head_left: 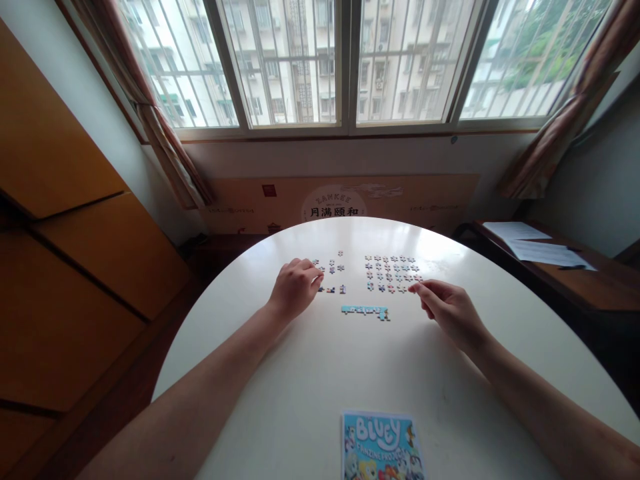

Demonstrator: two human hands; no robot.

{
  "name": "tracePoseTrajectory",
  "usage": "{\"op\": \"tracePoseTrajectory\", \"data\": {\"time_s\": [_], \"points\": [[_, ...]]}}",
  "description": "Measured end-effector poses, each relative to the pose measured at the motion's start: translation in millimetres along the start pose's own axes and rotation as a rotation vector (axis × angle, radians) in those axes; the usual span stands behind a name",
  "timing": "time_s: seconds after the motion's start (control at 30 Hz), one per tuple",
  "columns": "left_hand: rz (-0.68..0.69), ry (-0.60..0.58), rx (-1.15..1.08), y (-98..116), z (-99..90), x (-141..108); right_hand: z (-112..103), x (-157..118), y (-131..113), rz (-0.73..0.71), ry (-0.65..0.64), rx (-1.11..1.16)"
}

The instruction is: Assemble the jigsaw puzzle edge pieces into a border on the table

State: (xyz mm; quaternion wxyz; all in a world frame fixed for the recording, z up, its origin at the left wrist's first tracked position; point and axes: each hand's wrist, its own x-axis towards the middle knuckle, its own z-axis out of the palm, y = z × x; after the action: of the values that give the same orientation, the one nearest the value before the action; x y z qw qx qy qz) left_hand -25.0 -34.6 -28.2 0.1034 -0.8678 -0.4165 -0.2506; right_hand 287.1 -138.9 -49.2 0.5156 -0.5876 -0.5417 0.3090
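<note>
My left hand is curled over the left group of loose jigsaw pieces, thumb and fingertips brought together; anything between them is too small to make out. At the right end of the lowest row of the right group of pieces, my right hand pinches a puzzle piece between thumb and finger. Between the hands and a little closer to me lies a joined strip of puzzle, light blue, with a short downward part at its right end. My left hand hides some of the left group.
A picture sheet reading "Bluey" lies at the near edge of view on the round white table. Papers and a pen rest on a dark side table to the right. Wooden cabinets stand at left, a barred window beyond.
</note>
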Motion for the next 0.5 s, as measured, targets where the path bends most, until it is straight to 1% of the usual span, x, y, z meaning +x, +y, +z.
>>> {"op": "tracePoseTrajectory", "data": {"time_s": [0.1,0.17,0.33,0.5], "points": [[0.053,-0.053,-0.03,3.8,5.4,-0.8,-0.2,-0.3,-0.7,0.003,-0.008,-0.002],[0.067,-0.069,-0.041,6.9,8.0,-1.0,-0.7,0.0,-0.1,0.005,-0.009,-0.001],[0.049,-0.087,-0.052,9.1,8.5,-0.8,-1.2,0.8,1.8,0.009,-0.007,0.003],[0.036,-0.072,-0.052,6.9,9.0,-1.3,0.1,0.8,1.1,0.008,0.012,0.006]]}}
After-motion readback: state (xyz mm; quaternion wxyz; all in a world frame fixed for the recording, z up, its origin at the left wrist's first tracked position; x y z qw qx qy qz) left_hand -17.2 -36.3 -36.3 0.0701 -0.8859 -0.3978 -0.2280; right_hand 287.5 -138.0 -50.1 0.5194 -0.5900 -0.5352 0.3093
